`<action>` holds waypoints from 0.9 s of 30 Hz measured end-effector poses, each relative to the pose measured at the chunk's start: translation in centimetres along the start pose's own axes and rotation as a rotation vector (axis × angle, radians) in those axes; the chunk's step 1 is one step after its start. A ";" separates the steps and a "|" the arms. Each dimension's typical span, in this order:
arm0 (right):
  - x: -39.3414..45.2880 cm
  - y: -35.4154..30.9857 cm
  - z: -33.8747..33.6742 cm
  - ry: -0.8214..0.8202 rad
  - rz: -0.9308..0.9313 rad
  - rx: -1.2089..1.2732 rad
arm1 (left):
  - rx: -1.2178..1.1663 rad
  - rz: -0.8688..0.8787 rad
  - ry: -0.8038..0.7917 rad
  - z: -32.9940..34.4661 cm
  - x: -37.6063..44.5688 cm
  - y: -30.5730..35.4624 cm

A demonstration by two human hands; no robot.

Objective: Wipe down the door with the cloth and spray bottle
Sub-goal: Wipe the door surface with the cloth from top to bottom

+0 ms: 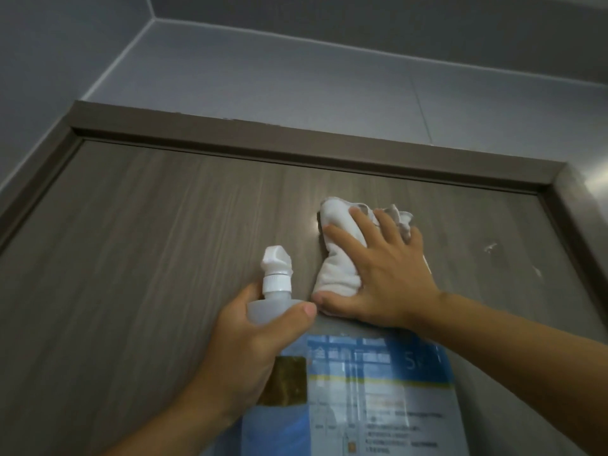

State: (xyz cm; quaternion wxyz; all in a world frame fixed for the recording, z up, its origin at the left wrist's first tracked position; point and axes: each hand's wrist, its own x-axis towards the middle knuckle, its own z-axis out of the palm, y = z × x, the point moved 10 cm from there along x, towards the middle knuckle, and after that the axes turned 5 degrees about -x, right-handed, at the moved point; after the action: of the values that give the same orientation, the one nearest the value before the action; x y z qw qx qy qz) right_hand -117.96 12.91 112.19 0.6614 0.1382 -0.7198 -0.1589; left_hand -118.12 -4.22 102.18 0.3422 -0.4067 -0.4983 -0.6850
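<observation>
A grey-brown wood-grain door fills the view, seen from below near its top. My right hand presses a bunched white cloth flat against the door with spread fingers, upper right of centre. My left hand grips the shoulder of a translucent spray bottle with a blue label. Its white nozzle points up, just left of the cloth. The bottle's lower part runs out of the frame.
The door frame runs along the top and down both sides. Small white smears mark the door near its right edge. Grey walls and a ceiling corner lie above.
</observation>
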 end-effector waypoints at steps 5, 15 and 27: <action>6.6 3.0 -0.8 0.029 0.178 0.097 | -0.022 -0.019 -0.019 -0.3 0.2 -0.3; 2.4 1.1 -0.7 0.021 0.060 0.079 | 0.047 -0.023 -0.019 -0.2 0.1 -0.2; 1.9 5.2 -0.2 -0.019 0.065 0.108 | 0.072 -0.064 -0.035 0.1 -0.1 -0.4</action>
State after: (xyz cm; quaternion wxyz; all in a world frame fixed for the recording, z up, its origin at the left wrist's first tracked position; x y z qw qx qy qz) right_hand -117.87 16.89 116.04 0.6508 0.1488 -0.7378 -0.0995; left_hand -118.42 -4.01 101.96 0.3257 -0.3897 -0.5415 -0.6699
